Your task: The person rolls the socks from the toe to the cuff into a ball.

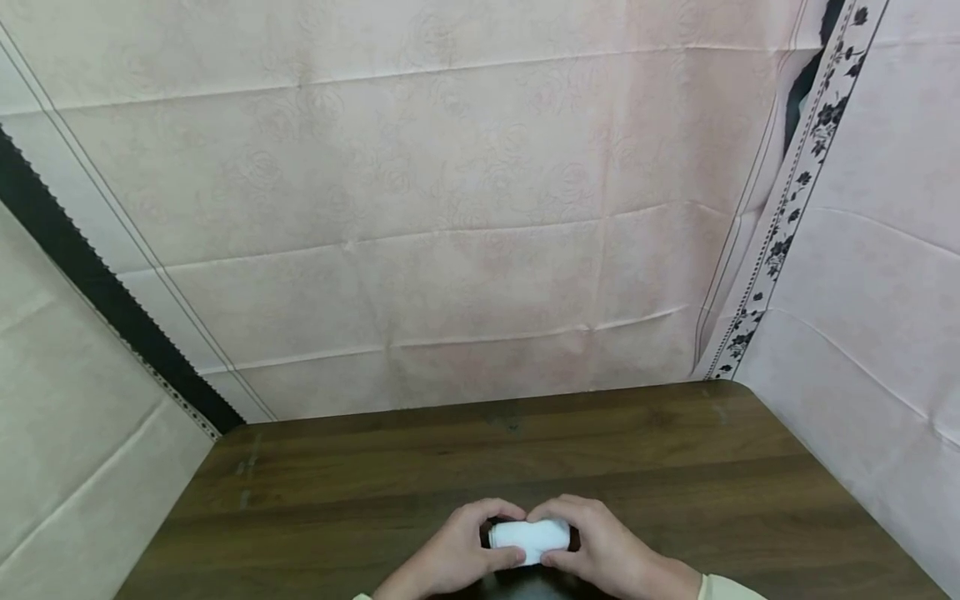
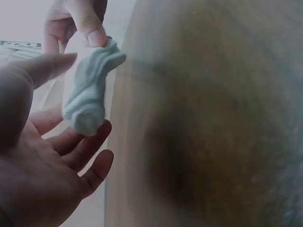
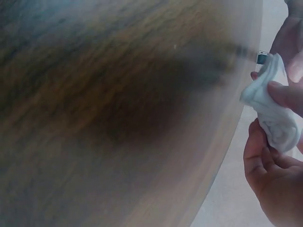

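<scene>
A small rolled-up white cloth (image 1: 531, 537) is held between both hands low in the head view. My left hand (image 1: 461, 550) holds its left end, thumb in front and fingers around the far side. At the other end my right hand (image 1: 607, 546) grips it the same way. Spiral layers show at one end of the cloth roll (image 2: 86, 118) in the left wrist view, along with a loose fold sticking out sideways. The right wrist view shows the right thumb pressing on the folded cloth (image 3: 272, 109).
A brown wood-grain table (image 1: 337, 492) spreads beneath and beyond the hands. Pale creased sheets hang around it: a back sheet (image 1: 450, 208), a left one (image 1: 67, 433) beside a black strip, and a right one (image 1: 877, 275) with a floral border.
</scene>
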Available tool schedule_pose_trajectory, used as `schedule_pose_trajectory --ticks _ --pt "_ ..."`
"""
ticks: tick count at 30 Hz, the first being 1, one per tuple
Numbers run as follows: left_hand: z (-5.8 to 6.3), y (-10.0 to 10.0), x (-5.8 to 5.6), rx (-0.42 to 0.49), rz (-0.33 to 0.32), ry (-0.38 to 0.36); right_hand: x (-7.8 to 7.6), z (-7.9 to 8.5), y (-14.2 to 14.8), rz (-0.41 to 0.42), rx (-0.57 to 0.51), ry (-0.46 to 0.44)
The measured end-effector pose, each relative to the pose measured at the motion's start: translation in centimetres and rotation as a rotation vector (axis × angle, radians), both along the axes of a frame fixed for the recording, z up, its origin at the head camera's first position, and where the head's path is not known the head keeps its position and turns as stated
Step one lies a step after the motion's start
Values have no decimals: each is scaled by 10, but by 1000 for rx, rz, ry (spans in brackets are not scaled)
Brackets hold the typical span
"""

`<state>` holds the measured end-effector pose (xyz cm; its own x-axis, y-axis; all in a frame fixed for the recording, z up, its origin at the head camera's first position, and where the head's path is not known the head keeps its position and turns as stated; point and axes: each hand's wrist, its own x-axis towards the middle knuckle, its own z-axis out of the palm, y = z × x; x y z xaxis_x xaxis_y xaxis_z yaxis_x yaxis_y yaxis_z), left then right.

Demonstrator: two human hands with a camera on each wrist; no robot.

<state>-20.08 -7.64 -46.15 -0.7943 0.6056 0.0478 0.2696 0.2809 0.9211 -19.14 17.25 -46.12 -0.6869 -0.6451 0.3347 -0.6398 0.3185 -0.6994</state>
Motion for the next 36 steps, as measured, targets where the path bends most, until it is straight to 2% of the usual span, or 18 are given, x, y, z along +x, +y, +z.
schedule_pose_trajectory --ticks 3,6,10,14,17,22,25,36 --pt "3 1 0 -9 -42 40 0 0 0 26 -1 -28" --pt "4 2 0 -27 -68 62 0 -1 -1 43 3 -11" --pt "3 2 0 -35 -71 41 0 -2 -1 45 -11 9" --pt "1 1 1 -14 -31 17 2 -1 -1 11 -42 -54" --pt "0 -1 3 -12 31 60 4 1 -1 -55 -48 -132" --pt "-2 -1 7 -60 112 248 5 5 -1 -154 -60 -257" --pt "-4 0 8 -89 147 371 4 6 -1 -191 -71 -296" --pt "-4 6 6 -191 234 772 5 5 -5 -275 -140 -315"
